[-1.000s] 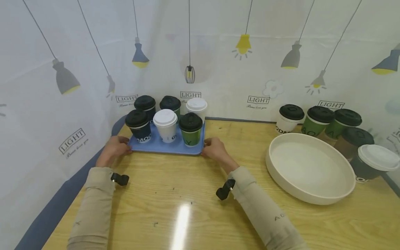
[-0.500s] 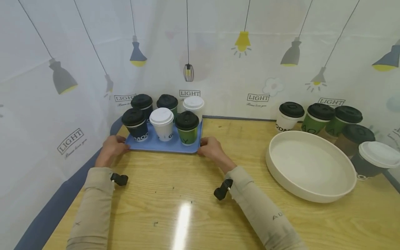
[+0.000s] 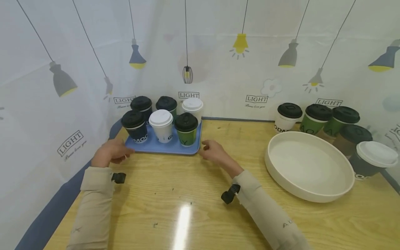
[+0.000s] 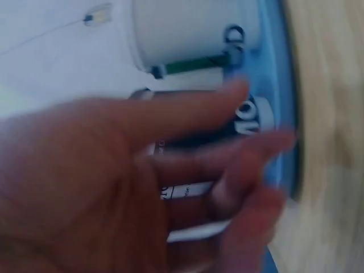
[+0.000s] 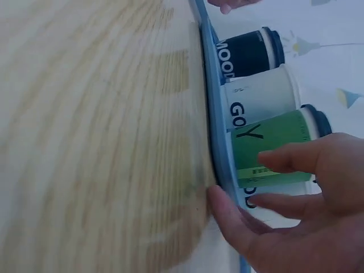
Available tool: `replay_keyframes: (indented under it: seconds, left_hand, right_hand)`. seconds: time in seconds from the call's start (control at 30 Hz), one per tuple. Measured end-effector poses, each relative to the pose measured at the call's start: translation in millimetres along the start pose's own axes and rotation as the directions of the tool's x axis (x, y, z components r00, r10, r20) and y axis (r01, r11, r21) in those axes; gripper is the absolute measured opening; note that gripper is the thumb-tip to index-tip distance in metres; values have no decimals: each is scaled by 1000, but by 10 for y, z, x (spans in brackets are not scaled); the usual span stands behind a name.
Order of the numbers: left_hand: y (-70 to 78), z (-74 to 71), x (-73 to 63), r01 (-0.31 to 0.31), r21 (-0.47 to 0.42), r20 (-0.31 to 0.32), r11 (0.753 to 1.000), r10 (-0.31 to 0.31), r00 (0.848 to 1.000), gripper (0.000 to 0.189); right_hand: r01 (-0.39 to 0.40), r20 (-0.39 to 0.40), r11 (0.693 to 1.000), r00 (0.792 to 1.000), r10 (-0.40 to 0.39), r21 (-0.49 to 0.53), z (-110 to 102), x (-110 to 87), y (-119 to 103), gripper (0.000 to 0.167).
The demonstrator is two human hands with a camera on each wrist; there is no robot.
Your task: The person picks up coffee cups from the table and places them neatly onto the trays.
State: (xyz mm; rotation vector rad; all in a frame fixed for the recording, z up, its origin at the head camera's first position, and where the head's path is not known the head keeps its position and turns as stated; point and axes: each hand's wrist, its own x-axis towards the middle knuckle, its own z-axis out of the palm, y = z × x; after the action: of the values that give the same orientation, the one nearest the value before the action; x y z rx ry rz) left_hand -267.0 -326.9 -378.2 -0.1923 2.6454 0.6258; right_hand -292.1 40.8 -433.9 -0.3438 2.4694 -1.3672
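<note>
A blue tray [image 3: 162,148] lies on the table by the back curtain. On it stand lidded paper cups in two rows: the front row has a dark blue cup [image 3: 137,132], a white cup [image 3: 164,132] and a green cup [image 3: 187,136]. My left hand [image 3: 110,152] is at the tray's front left corner, fingers loosely bent and holding nothing; the left wrist view is blurred. My right hand [image 3: 214,152] hovers beside the front right corner, thumb and fingers apart in the right wrist view, gripping nothing. Whether a fingertip still touches the rim, I cannot tell.
A large cream round bowl [image 3: 307,166] sits on the right side of the wooden table [image 3: 175,211]. Behind and beside it stand several more lidded cups, among them a white-lidded one [image 3: 376,154]. A curtain printed with lamps [image 3: 225,76] borders the table's back and left.
The tray with its cups slid slightly left, then stopped. Both hands have since let go of its corners: the left fingers loosened, and the right hand drew a little away to the right.
</note>
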Motion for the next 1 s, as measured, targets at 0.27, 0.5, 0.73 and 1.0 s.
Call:
replay_keyframes:
  seconds: [0.27,0.5,0.73,1.0]
  left_hand:
    - [536,-23,-214,-377,-179,177,909,407,896,37]
    - [1048,252,-277,-567,-321,39,758,609,792,33]
    - [1732,825,-211,-599,-477,-155,644,609,778,33]
    - [2697,1605,-147,-504,-657,-203,561,512,835,44]
  right_hand:
    - [262,15,965,965,-261,-6,-432,-535,-124,46]
    - [322,-220,893,890,-399,-315,-1352,-1023,32,35]
    - [90,-416,889,859,-297,-449,-2221,-1425,519,44]
    - [-86,-289,849,954,-81,-521,-2769,-1616,1127,64]
